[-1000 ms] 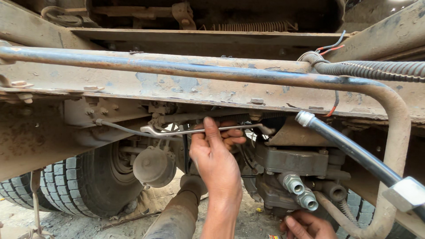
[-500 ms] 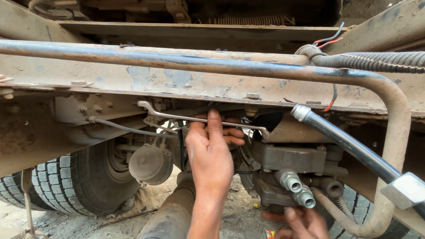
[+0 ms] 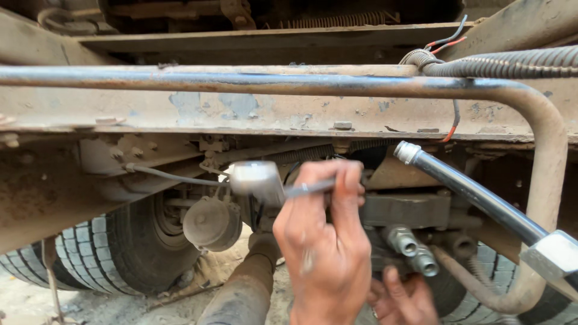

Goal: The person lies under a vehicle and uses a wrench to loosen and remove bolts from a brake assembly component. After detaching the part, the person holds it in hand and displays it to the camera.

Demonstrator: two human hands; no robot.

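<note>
Underside of a rusty truck frame (image 3: 253, 111), left hand (image 3: 325, 253) closed around a blurred metal wrench (image 3: 265, 183) raised beneath it, right hand (image 3: 403, 301) low beside silver fittings (image 3: 412, 250), grip unclear.

You're working outdoors under a truck: rusty frame (image 3: 289, 114), tyre (image 3: 120, 253) and dirt ground (image 3: 36, 304) are showing.

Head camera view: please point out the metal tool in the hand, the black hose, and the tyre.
metal tool (image 3: 257, 179): head view, on its blurred shiny head.
black hose (image 3: 475, 195): head view, middle of its black length.
tyre (image 3: 114, 247): head view, on the tread blocks.
left hand (image 3: 325, 241): head view, back of the hand.
</note>
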